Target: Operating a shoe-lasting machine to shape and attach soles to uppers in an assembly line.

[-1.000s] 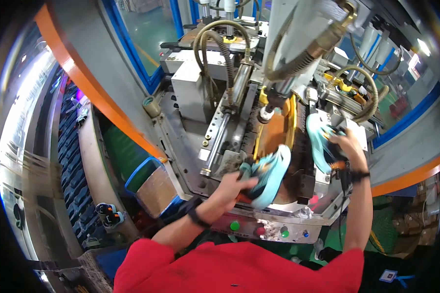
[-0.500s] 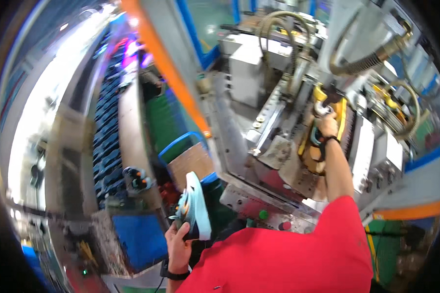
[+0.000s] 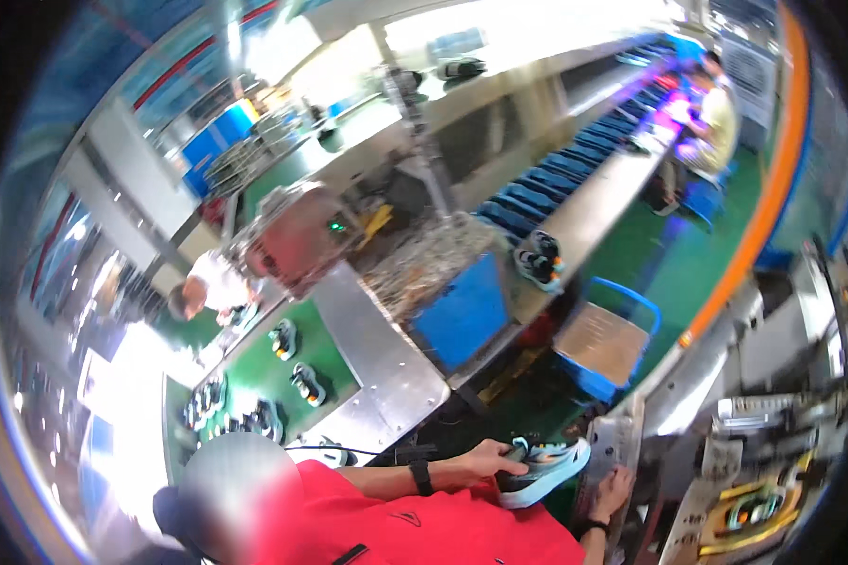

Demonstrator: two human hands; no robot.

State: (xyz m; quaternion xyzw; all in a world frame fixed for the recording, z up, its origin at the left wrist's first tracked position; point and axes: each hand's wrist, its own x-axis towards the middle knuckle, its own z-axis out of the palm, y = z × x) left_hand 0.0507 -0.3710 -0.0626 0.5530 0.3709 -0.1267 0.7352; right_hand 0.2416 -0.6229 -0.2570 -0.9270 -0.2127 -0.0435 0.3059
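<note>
My left hand (image 3: 493,460) is closed around the heel end of a sneaker (image 3: 548,471) with a pale blue-white sole and a dark, orange-marked upper. The toe points right, toward the machine. Just beyond it, my right hand (image 3: 615,492) rests on the metal front panel (image 3: 605,457) of the machine, fingers stretched out and holding nothing. Whatever lies beneath its fingertips is hidden. Inside the machine, at lower right, another shoe (image 3: 756,509) sits between yellow-edged pads (image 3: 740,541).
A blue-framed cart (image 3: 601,344) with a brown board stands ahead. Behind it runs a conveyor of dark trays (image 3: 556,179), with a pair of shoes (image 3: 538,259) at its near end. Several shoes lie on a green table (image 3: 254,353) at left. Other people (image 3: 711,113) work farther off.
My right hand has left the shoe in the machine and come back to the front panel. The view has swung left. My left hand still holds the sneaker, now tilted more level.
</note>
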